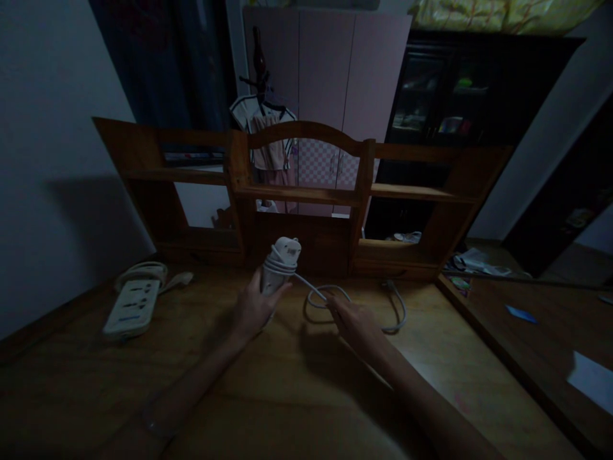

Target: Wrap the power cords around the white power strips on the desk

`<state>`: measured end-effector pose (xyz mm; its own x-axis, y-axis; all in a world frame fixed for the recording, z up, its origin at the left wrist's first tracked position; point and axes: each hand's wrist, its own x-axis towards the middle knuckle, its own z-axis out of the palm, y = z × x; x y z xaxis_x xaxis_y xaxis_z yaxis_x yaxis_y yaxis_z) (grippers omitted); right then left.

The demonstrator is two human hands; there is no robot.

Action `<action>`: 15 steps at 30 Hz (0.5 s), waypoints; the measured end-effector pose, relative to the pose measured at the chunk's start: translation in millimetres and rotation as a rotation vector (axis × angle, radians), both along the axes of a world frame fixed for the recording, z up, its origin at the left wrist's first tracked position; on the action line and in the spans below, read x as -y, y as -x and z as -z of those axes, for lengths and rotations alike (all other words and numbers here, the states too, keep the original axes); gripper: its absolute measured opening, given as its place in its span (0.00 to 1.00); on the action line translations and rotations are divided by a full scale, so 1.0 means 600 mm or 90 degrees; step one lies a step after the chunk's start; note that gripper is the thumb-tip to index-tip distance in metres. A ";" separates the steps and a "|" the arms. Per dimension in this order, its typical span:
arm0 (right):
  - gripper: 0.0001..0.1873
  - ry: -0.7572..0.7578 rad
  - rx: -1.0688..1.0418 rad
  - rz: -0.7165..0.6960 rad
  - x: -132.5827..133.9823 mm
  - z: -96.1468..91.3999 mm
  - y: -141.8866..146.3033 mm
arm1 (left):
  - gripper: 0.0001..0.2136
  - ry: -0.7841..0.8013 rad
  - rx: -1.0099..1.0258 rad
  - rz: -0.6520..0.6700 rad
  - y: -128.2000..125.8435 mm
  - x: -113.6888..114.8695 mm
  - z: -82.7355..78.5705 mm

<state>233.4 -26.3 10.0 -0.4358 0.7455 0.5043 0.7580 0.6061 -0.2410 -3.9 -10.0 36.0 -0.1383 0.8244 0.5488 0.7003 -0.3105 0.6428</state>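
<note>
My left hand (253, 305) is wrapped round a white power strip (276, 276), tilted up off the desk. Several turns of its grey-white cord (280, 263) are wound about the upper end. My right hand (348, 314) pinches the cord a short way from the strip, and the stretch between runs nearly straight. Beyond the right hand the loose cord (401, 314) loops over the desk to a plug (387, 284) near the shelf. At the left lies a second power strip (135, 305), its cord coiled behind it.
The wooden desk (287, 409) carries a low wooden shelf (301, 191) along its back edge. A wall stands close on the left. To the right is another wooden surface with a blue card (521, 313) and white paper (591, 380). Clothes (268, 137) hang behind the shelf.
</note>
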 end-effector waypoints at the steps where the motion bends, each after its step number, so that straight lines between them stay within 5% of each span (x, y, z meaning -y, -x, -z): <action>1: 0.14 -0.028 0.023 0.003 0.000 0.000 0.001 | 0.28 0.015 0.006 -0.008 0.007 -0.007 -0.001; 9: 0.09 -0.164 0.102 -0.002 0.001 -0.018 -0.010 | 0.26 0.086 -0.023 0.027 0.025 -0.029 0.013; 15: 0.07 -0.242 0.160 -0.089 0.038 -0.048 0.003 | 0.33 0.036 -0.186 -0.004 0.012 -0.008 0.007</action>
